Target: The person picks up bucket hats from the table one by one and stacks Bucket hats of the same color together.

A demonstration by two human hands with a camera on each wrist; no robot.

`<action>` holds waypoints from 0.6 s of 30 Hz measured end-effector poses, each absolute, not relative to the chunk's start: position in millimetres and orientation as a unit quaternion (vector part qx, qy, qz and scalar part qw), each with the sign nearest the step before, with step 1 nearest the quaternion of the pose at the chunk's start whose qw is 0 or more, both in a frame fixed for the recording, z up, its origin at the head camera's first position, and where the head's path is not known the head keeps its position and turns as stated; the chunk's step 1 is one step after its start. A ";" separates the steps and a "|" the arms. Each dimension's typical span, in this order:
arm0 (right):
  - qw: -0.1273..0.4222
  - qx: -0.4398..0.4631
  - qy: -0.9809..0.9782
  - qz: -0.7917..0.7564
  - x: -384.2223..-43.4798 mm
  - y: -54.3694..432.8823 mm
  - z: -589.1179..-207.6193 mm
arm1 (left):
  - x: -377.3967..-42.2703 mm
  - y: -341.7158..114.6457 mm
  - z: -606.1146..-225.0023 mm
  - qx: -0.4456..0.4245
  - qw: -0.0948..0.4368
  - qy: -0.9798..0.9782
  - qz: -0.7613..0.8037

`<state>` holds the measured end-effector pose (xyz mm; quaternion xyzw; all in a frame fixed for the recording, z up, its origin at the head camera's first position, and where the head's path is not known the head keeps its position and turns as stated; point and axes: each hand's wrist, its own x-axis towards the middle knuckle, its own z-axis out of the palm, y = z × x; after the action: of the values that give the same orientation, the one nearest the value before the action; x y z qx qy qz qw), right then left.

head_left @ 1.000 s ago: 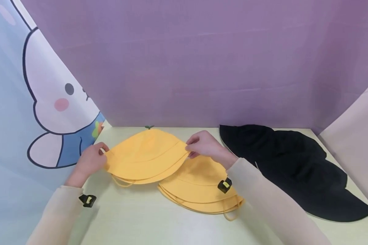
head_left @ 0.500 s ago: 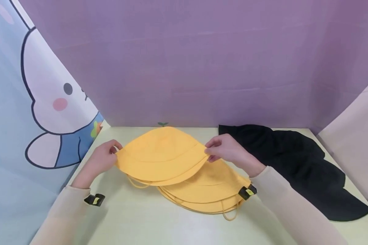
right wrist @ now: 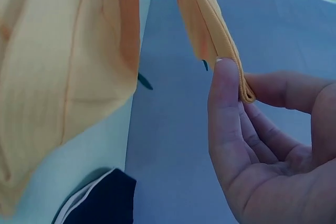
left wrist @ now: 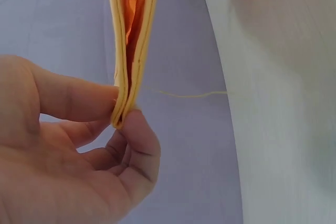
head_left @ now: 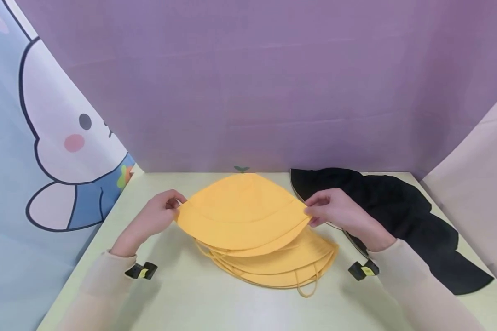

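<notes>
A folded yellow bucket hat (head_left: 242, 216) with a green sprout on top is held up between both hands in the head view. My left hand (head_left: 159, 214) pinches its left brim corner; the left wrist view shows the doubled brim edge (left wrist: 126, 87) between thumb and fingers. The right brim corner is pinched by my right hand (head_left: 339, 212), also seen in the right wrist view. Beneath and slightly right lie more folded yellow hats (head_left: 281, 269) stacked on the table, partly hidden by the raised one. A thin yellow strap (head_left: 308, 285) hangs from the stack.
Several folded black hats (head_left: 406, 220) overlap at the table's right, behind my right forearm. The pale table (head_left: 232, 308) meets a purple backdrop (head_left: 265, 92). At the left hangs a blue cloth (head_left: 4, 184) with a cartoon rabbit.
Both hands have moved right with the held yellow hat, from left of the stack to above it. The stacked yellow hats and the black hats stay in place.
</notes>
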<state>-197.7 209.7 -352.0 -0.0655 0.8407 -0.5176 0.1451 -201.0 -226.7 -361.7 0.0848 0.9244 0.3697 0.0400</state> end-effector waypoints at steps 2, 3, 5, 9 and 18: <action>0.146 -0.060 0.846 -0.510 -194.0 217.6 -354.6 | -199.8 -220.3 -361.5 0.090 0.045 0.919 0.381; 0.146 -0.059 0.846 -0.509 -192.3 221.4 -355.8 | -199.1 -217.0 -361.8 0.093 0.047 0.917 0.385; 0.148 -0.061 0.848 -0.505 -189.2 229.4 -358.5 | -197.9 -211.1 -362.8 0.098 0.051 0.915 0.389; 0.153 -0.071 0.849 -0.501 -183.5 244.7 -363.2 | -194.0 -201.4 -366.1 0.113 0.069 0.907 0.399; 0.175 -0.079 0.834 -0.517 -167.8 271.3 -374.3 | -182.2 -182.5 -371.4 0.156 0.085 0.891 0.418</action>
<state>-167.8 271.3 -374.3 -0.0792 0.8343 -0.5166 0.1753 -182.2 -182.5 -371.4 0.1561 0.8911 0.4176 0.0850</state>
